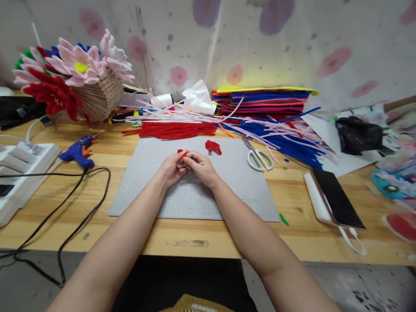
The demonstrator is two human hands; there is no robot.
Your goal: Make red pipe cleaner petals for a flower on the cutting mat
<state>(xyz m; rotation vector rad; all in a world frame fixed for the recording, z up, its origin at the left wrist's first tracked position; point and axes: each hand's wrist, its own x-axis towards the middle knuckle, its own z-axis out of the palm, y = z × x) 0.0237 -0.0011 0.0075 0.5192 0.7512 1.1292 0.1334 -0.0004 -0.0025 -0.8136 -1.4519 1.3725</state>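
Note:
Both hands meet over the grey cutting mat [141, 189], closed round a small piece of red pipe cleaner [182, 153]. My left hand [173, 169] pinches it from the left, its fingers curled. From the other side my right hand [202, 167] grips the same piece between thumb and fingers. Most of the piece is hidden by the fingertips. Just beyond the right hand, a bent clump of red pipe cleaner [213, 147] lies on the mat. Scissors with pale handles [260, 160] rest at the mat's upper right.
Red pipe cleaners [181, 130] and blue pipe cleaners [290, 143] lie behind the mat. At left are a blue glue gun [80, 152], a white power strip [17, 180], loose black cables and a basket of fuzzy flowers [100, 96]. A phone [338, 198] lies at right.

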